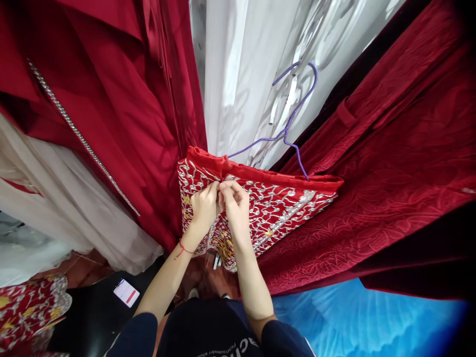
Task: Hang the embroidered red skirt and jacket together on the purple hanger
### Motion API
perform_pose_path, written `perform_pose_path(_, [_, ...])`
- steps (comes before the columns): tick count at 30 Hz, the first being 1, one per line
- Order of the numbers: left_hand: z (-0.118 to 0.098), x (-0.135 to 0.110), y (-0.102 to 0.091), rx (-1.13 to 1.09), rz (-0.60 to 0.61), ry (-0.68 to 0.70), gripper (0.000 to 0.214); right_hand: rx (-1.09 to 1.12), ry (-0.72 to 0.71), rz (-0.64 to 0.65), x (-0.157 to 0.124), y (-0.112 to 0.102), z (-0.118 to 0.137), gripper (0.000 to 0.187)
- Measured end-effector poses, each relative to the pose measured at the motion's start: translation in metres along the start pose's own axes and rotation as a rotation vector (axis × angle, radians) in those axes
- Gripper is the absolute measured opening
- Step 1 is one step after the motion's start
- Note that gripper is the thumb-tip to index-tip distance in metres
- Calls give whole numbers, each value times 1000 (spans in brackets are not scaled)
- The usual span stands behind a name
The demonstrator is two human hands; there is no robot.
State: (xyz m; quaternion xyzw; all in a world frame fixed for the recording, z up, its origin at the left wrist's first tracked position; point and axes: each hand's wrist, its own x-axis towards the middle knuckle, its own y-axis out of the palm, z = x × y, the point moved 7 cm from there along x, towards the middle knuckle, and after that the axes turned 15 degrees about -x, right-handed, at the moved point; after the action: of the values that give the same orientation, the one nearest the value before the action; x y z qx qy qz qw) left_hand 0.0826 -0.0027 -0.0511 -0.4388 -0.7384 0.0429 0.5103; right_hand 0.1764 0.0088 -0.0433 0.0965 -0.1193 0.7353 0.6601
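Note:
A red skirt [282, 218] with silver and gold embroidery hangs in front of me from a purple wire hanger [286, 130]. Its plain red waistband [260, 174] runs along the top. My left hand [205, 206] is closed, pinching the skirt just below the waistband near its left part. Right beside it, my right hand [235, 201] is closed too, fingertips together at the same spot. The two hands nearly touch. Whatever small part lies between the fingertips is hidden.
Dark red garments hang left [122, 99] and right [372, 198], with a white garment [241, 74] behind the hanger. A phone [126, 292] lies on a black surface [92, 317] at lower left, near another embroidered red cloth [29, 307]. Blue fabric [353, 317] spreads at lower right.

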Motion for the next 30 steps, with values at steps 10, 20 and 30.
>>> perform_pose_path(10, [-14, 7, -13, 14, 2, 182, 42, 90, 41, 1, -17, -2, 8, 24])
perform_pose_path(20, [-21, -19, -79, -158, -290, 140, 24, 33, 52, 84, -18, -11, 17, 26])
perform_pose_path(30, [40, -161, 4, -258, -542, -324, 86, -13, 39, 183, -5, -14, 19, 23])
